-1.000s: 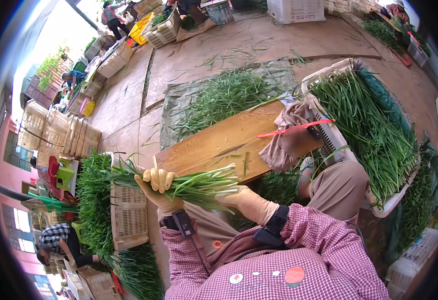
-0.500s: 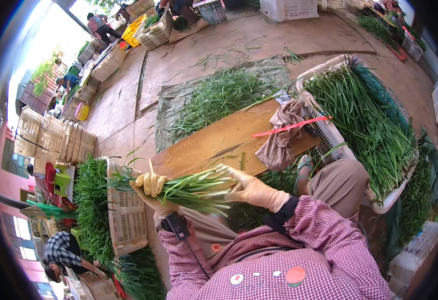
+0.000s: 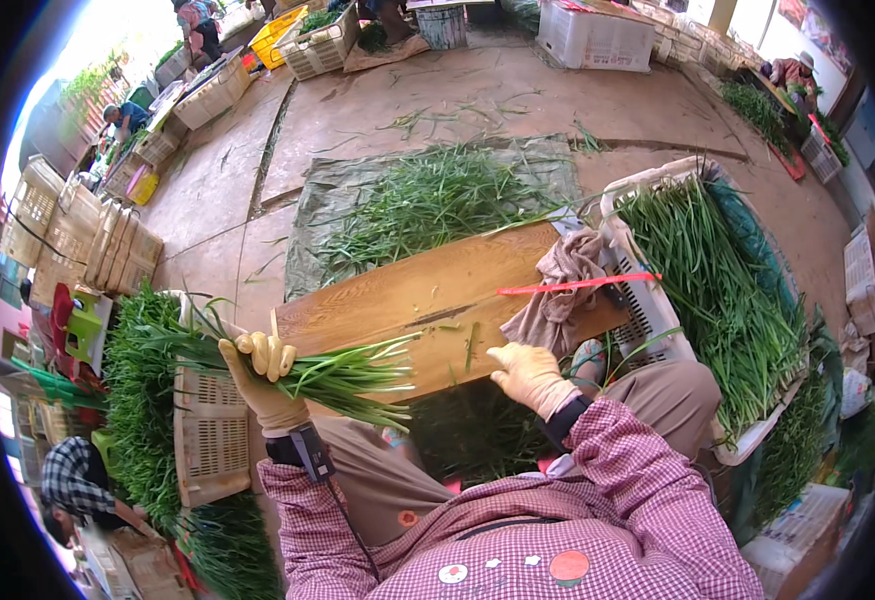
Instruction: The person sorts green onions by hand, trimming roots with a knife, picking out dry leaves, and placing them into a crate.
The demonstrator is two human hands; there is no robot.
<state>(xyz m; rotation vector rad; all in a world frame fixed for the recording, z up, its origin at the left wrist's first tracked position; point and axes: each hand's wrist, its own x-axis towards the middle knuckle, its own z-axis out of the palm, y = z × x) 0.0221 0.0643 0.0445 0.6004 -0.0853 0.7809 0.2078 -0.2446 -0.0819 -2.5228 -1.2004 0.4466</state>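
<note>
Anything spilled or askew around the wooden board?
Slightly untidy: short green scraps lie loose on the brown wooden board, and a crumpled pinkish-brown cloth sits at its right end with a thin red strip askew across it.

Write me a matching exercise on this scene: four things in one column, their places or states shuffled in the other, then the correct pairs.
Things:
1. Bunch of green stalks
2. Right hand
3. Crumpled cloth
4. Loose greens

Places or states:
A. On the right end of the wooden board
B. Gripped in the left hand
C. Spread on a sheet beyond the board
D. Gloved, apart from the bunch

Pairs: 1-B, 2-D, 3-A, 4-C
</note>
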